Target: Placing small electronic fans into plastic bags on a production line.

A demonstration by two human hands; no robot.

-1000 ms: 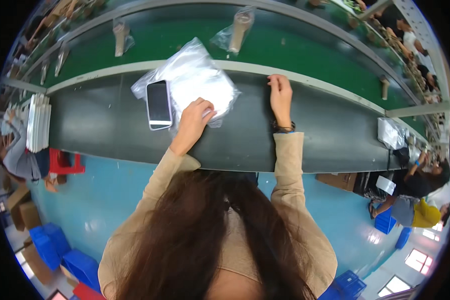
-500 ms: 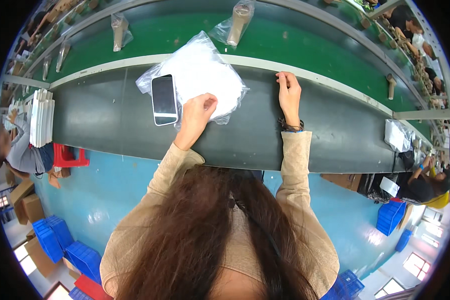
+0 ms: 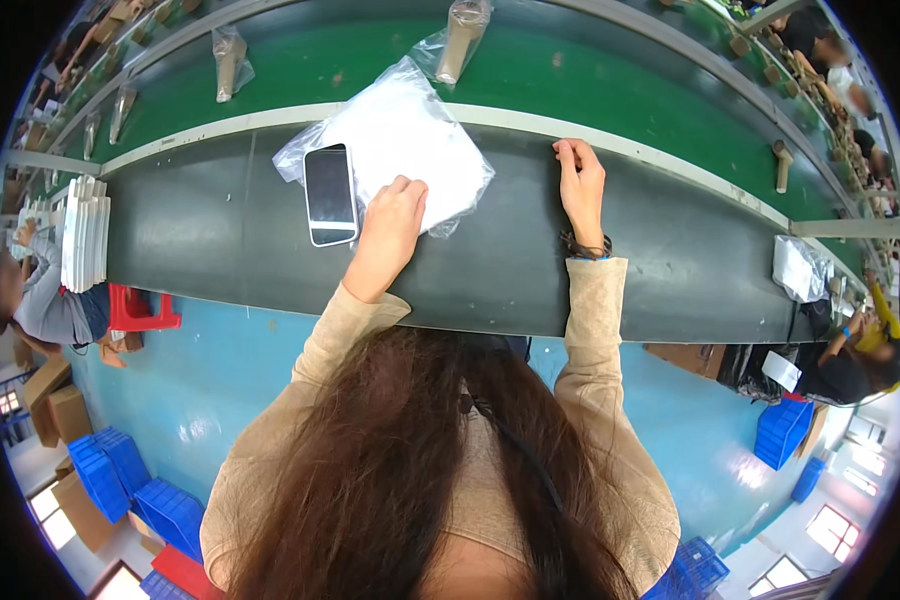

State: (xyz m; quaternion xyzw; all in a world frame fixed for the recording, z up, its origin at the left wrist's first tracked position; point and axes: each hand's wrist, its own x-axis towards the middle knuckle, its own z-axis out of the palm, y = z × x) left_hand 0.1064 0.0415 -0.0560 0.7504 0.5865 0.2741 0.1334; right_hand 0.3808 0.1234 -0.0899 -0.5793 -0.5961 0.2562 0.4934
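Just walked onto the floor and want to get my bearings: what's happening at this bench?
A person stands at a dark grey worktable beside a green conveyor belt. Their left hand rests on a clear plastic bag holding something white, with a smartphone lying screen-up beside it. Their right hand rests on the table's far edge, holding nothing. Bagged tan items lie on the belt, and a stack of white sheets stands at the table's left end.
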